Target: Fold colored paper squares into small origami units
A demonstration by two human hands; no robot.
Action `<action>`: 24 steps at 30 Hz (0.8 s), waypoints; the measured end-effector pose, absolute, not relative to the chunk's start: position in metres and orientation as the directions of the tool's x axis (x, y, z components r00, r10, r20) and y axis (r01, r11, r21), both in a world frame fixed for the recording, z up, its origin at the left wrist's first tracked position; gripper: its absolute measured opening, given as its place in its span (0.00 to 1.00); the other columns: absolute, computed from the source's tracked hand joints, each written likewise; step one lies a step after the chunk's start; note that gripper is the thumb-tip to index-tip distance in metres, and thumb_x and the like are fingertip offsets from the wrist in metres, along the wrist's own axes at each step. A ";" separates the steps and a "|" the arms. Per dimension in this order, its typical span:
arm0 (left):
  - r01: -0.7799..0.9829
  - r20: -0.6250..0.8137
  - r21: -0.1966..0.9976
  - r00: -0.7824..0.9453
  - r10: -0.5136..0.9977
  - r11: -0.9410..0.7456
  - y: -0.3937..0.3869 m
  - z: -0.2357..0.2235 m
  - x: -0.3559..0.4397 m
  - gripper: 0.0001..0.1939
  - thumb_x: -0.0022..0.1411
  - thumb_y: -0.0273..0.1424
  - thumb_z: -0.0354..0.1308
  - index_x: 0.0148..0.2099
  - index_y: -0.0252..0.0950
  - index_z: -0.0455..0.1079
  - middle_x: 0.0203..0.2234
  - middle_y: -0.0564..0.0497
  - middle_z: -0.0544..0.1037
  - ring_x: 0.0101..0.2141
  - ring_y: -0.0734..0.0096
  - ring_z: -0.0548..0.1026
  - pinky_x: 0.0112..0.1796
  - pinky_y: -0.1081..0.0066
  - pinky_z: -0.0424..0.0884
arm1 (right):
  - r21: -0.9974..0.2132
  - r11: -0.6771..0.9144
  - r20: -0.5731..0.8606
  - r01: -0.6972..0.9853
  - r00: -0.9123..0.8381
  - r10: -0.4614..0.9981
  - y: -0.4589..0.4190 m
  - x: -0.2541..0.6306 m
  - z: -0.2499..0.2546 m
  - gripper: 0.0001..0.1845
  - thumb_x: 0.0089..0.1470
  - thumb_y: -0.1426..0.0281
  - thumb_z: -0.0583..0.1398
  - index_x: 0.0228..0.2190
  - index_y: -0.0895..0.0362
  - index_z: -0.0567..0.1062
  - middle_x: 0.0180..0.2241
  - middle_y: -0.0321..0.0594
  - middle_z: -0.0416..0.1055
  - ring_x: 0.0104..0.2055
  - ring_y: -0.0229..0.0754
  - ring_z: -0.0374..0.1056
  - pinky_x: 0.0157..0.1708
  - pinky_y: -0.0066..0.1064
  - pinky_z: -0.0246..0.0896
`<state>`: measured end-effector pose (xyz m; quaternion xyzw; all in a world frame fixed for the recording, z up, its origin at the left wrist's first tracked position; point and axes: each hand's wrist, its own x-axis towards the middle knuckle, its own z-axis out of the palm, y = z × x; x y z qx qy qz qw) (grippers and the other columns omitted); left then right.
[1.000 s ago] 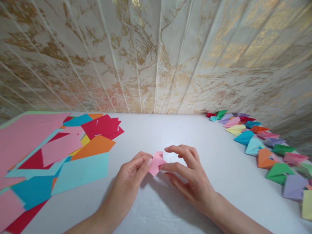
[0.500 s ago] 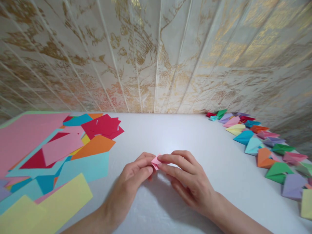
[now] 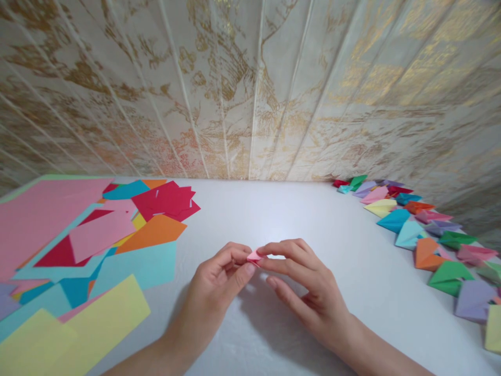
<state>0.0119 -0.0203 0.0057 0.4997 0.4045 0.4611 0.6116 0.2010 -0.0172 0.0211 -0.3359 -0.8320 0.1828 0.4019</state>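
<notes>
1. The left hand [image 3: 217, 284] pinches a small folded pink paper [image 3: 254, 256] between thumb and fingers, slightly below the frame's centre.
2. The right hand [image 3: 313, 287] sets its index and middle fingertips at the paper's right end, thumb apart; whether they grip cannot be told.
3. The paper lies between both hands, touching each, its visible length running roughly left to right.
4. Farther out, loose coloured sheets [image 3: 105, 237] spread across the lower left; folded paper pieces [image 3: 426, 253] line the right edge.
</notes>
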 end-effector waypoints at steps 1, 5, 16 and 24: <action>-0.153 -0.004 0.987 0.232 0.973 0.040 -0.021 0.005 0.012 0.06 0.66 0.33 0.60 0.36 0.39 0.74 0.37 0.54 0.74 0.39 0.71 0.71 0.43 0.75 0.66 | -0.597 0.688 0.536 0.413 -0.432 0.725 -0.018 0.201 0.022 0.17 0.64 0.75 0.57 0.51 0.48 0.76 0.47 0.42 0.76 0.46 0.46 0.69 0.45 0.40 0.68; -0.124 0.070 0.991 0.200 0.977 -0.045 -0.023 0.003 0.014 0.06 0.65 0.32 0.61 0.34 0.40 0.74 0.37 0.55 0.73 0.40 0.72 0.72 0.43 0.77 0.66 | -0.615 0.683 0.541 0.394 -0.420 0.729 -0.019 0.200 0.023 0.18 0.63 0.78 0.58 0.49 0.48 0.77 0.45 0.41 0.76 0.44 0.44 0.69 0.44 0.39 0.67; -0.119 0.131 0.986 0.145 0.981 -0.114 -0.023 0.009 0.012 0.08 0.65 0.30 0.61 0.31 0.38 0.73 0.35 0.53 0.73 0.38 0.71 0.73 0.42 0.76 0.68 | -0.464 0.794 0.619 0.394 -0.496 0.608 -0.021 0.201 0.024 0.26 0.63 0.81 0.54 0.59 0.51 0.70 0.50 0.43 0.76 0.48 0.45 0.69 0.45 0.39 0.70; -0.138 0.184 0.976 0.138 0.973 -0.165 -0.023 0.011 0.012 0.08 0.66 0.28 0.58 0.31 0.37 0.71 0.35 0.53 0.74 0.38 0.73 0.73 0.42 0.77 0.68 | -0.219 0.853 0.664 0.473 -0.569 0.486 -0.023 0.202 0.019 0.21 0.63 0.80 0.53 0.56 0.60 0.71 0.51 0.48 0.78 0.47 0.47 0.69 0.44 0.40 0.70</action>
